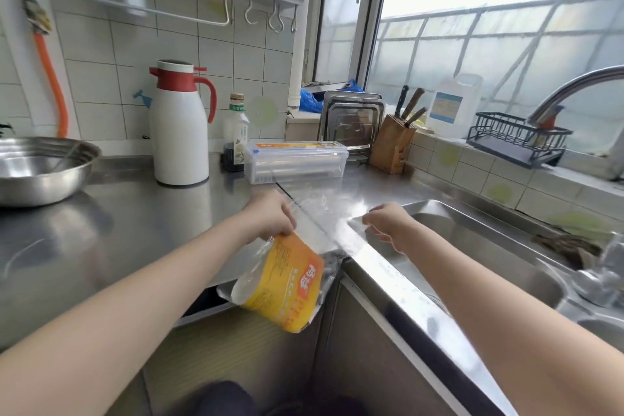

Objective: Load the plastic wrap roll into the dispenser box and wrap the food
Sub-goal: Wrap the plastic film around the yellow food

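The dispenser box (296,160) stands on the counter (135,213), plastic wrap (320,209) drawn out toward both hands. Left hand (270,216) fingers pinch the wrap's edge and a yellow package (283,284); right hand (385,221) fingers pinch the opposite edge.

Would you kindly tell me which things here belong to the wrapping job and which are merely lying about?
Belonging to the job:
dispenser box
plastic wrap sheet, pinched by left hand and right hand
yellow-labelled wrapper

Lying about:
thermos jug
steel bowl
knife block
sauce bottle
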The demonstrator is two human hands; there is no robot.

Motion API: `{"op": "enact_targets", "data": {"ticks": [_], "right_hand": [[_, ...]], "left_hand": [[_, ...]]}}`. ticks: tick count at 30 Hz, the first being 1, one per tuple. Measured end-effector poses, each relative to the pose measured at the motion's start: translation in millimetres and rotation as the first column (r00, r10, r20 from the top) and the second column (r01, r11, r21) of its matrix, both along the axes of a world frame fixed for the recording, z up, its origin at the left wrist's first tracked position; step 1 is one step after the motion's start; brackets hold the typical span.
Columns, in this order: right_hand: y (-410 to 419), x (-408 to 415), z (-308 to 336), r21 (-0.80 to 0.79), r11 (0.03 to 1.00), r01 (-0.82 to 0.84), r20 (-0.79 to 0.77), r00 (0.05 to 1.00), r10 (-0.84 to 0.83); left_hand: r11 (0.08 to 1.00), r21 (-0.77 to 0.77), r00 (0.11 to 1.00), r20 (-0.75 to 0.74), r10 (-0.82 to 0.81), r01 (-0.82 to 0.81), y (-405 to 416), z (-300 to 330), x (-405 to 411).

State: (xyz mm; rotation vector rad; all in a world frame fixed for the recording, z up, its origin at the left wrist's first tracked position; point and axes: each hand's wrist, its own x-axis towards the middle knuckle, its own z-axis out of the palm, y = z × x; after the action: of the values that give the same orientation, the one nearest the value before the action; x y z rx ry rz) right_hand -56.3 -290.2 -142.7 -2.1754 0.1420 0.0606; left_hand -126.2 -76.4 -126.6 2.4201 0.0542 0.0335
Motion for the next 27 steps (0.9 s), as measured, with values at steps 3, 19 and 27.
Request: {"op": "enact_targets", "data": {"ticks": [3,19,27], "right_hand": [[4,-9,1,-0.09,0.994,-0.062,0.024,0.998,0.064],[14,-45,-27,-0.235,0.952,-0.196,0.02,0.978,0.207],[18,-50,-27,-0.309,0.923,-0.23,0.001,0.97,0.242]], "left_hand": [[0.996,0.084,0.998,-0.038,-0.039,0.042,-10,-11,-8],[0.934,0.345,0.98,-0.197,-0.025,0.093,-33,-102,-23],[0.944,0.325,0.971,-0.237,0.018,0.062,-39,-137,-24]]}}
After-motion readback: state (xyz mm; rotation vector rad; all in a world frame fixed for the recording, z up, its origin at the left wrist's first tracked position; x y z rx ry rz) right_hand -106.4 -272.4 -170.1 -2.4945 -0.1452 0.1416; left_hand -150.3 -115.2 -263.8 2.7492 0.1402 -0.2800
